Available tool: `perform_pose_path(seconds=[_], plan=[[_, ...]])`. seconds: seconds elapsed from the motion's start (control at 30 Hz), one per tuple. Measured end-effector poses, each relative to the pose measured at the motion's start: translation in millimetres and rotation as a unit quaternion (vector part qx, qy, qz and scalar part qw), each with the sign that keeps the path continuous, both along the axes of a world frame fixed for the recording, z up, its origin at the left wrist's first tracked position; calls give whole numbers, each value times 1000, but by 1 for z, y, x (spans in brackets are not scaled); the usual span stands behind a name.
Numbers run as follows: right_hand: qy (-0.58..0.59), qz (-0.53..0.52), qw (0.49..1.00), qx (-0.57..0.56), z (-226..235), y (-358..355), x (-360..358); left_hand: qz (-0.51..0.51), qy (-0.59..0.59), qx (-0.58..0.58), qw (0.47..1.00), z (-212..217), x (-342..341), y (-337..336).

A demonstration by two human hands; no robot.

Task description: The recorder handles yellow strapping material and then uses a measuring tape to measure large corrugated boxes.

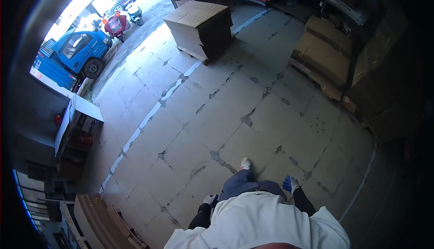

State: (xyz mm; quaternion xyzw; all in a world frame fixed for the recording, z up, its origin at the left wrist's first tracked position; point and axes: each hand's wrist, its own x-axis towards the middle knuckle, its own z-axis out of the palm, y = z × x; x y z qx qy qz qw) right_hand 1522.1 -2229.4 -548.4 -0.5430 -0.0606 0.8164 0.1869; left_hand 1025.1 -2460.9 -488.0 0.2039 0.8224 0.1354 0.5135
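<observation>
My left hand, in a grey and blue work glove, hangs beside my left thigh. Its fingers are mostly turned out of sight, and no object shows at it. On the other side, my right hand hangs out from my hip in the same kind of glove. Its blue fingers are loosely bent and a little apart, with nothing seen in them. Both hands are away from the stacks around me. One light shoe shows ahead of my dark trousers on the tiled floor.
Ahead, a stack of cardboard sheets stands on a pallet. More cardboard stacks line the right side. Flat cardboard lies at the lower left, near a white panel. A blue truck and scooters are outside the opening.
</observation>
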Motion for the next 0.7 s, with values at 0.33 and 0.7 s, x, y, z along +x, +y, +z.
perform_pose_path(seconds=[0.33,0.7], plan=[[-125,-166,978,26,29,139,-44,32,-45,173,983,74,-141,471],[47,-107,990,77,-67,482,-87,109,-159,25,981,51,-154,606]])
